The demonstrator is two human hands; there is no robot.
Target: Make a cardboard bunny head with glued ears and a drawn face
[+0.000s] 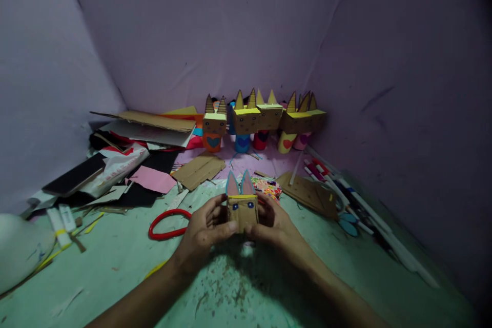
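Between both hands I hold a small cardboard animal head [243,215], upright and facing me. It has two pointed pink ears edged in blue, a yellow strip along the top and two drawn eyes. My left hand [207,223] grips its left side, thumb on the lower front. On the other side, my right hand [274,220] is closed on it with the thumb near the lower edge. Most of the fingertips are hidden behind the head. Just left of my left hand lies the red handle [169,224] of a pair of scissors, its blades partly hidden.
Several finished cardboard figures [242,120] with coloured tube bodies stand at the back. Stacked cardboard and paper [154,123] lie at the left. Markers [326,177] and a cardboard piece [307,195] are at the right. A white rounded object [23,251] sits at the left edge.
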